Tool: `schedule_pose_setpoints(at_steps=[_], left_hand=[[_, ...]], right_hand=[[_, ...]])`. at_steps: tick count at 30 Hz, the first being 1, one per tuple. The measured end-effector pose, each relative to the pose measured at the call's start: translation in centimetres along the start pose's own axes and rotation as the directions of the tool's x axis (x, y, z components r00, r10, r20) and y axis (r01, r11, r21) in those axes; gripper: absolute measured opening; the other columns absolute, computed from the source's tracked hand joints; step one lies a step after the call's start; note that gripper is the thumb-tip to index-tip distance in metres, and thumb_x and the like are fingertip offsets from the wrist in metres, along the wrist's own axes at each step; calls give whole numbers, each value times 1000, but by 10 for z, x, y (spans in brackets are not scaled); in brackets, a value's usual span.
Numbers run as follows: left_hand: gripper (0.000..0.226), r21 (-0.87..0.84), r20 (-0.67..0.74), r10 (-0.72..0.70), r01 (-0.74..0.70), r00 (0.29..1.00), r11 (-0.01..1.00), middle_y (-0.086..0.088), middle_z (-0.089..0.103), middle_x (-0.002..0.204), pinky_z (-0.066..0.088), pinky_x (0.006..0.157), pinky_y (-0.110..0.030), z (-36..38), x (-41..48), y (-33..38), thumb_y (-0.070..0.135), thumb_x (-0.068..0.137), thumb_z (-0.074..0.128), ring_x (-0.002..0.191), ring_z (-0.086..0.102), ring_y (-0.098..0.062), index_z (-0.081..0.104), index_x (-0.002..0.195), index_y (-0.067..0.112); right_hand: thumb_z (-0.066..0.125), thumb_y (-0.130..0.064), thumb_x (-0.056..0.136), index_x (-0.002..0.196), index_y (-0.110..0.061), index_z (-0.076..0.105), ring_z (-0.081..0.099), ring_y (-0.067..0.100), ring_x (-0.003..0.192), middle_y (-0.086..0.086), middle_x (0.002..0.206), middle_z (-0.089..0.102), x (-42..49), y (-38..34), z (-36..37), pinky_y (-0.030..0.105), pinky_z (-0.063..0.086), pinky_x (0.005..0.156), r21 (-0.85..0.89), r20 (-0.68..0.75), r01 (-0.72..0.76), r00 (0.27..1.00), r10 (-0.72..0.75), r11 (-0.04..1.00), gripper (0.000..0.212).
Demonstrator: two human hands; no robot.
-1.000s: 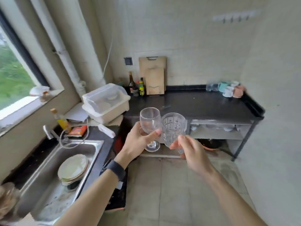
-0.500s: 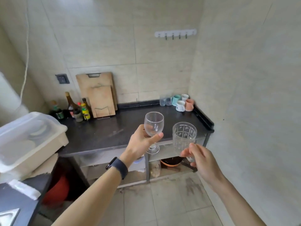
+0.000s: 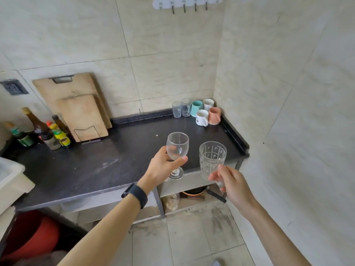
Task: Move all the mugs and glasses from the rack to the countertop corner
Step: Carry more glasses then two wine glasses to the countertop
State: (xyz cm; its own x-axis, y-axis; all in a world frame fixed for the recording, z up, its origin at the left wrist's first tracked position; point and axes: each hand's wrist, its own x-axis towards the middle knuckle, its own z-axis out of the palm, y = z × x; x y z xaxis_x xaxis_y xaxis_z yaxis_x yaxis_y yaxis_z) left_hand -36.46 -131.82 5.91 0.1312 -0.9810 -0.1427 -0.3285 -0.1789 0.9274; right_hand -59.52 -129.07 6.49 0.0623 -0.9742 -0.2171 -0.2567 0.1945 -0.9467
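My left hand (image 3: 163,167) grips a clear wine glass (image 3: 177,145) by the lower bowl and stem, upright above the front edge of the black countertop (image 3: 107,158). My right hand (image 3: 230,181) pinches a patterned stemmed glass (image 3: 212,156) near its base, just right of the wine glass. In the countertop's far right corner stand two clear glasses (image 3: 181,109), a teal mug (image 3: 196,108), two white mugs (image 3: 202,117) and a pink mug (image 3: 214,115).
Two wooden cutting boards (image 3: 80,112) lean on the back wall. Several bottles (image 3: 48,131) stand at the far left. A white plastic rack (image 3: 9,177) shows at the left edge. A hook rail (image 3: 187,2) hangs high on the wall. Pans sit on the shelf under the counter.
The view has turned right and come closer to the counter. Both hands carried their glasses toward the corner; the sink and window have left the frame.
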Motion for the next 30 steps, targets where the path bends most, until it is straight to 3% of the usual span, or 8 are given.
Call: schedule_pose_setpoints(at_steps=[8,14,17,19,24,27,30], left_hand=[[59,-80,-109,-222,214,969,973,8,69,108,57,94,-42,37,111,-24,49,75,81,99,68,-11,52,123,28],[70,-127,-102,-376,363,921,923,4,69,109,58,92,-46,59,182,-50,53,64,82,100,69,-16,51,121,28],[71,-127,-90,-424,412,901,902,3,69,109,58,91,-45,65,224,-64,54,57,82,99,69,-17,52,116,28],[65,-129,-91,-445,432,891,893,2,71,106,59,89,-45,67,253,-75,53,56,83,97,70,-17,53,110,31],[47,-52,-91,-449,446,889,894,6,69,107,57,87,-36,62,330,-87,38,73,85,96,67,-13,55,107,27],[45,-12,-111,-445,447,889,895,6,71,106,55,86,-32,56,374,-85,39,75,83,94,67,-12,62,111,22],[49,-10,-98,-457,458,884,889,5,65,112,54,89,-33,54,408,-84,33,77,83,100,64,-16,56,116,24]], right_hand=[[40,-28,105,90,-3,68,66,0,83,-2,87,77,129,3,-30,31,46,76,-27,83,-142,986,144,989,40],[42,-29,104,78,-13,63,69,15,93,3,92,78,219,20,-20,32,47,77,-17,132,-287,949,287,958,37],[43,-27,103,79,-12,61,67,10,78,4,92,77,270,30,-1,30,44,71,-25,143,-365,920,365,931,34],[44,-27,102,79,-14,60,66,10,76,3,90,77,304,37,14,31,43,68,-27,153,-422,894,421,906,31],[47,-30,102,85,-14,68,67,18,104,0,96,78,384,43,48,41,51,88,-59,127,-543,828,546,838,32],[44,-32,104,86,-14,74,61,17,101,1,105,74,424,41,62,41,47,91,-131,122,-550,816,564,825,39],[40,-35,106,95,-14,74,58,12,92,0,109,71,461,40,74,33,39,88,-155,83,-568,808,583,809,42]])
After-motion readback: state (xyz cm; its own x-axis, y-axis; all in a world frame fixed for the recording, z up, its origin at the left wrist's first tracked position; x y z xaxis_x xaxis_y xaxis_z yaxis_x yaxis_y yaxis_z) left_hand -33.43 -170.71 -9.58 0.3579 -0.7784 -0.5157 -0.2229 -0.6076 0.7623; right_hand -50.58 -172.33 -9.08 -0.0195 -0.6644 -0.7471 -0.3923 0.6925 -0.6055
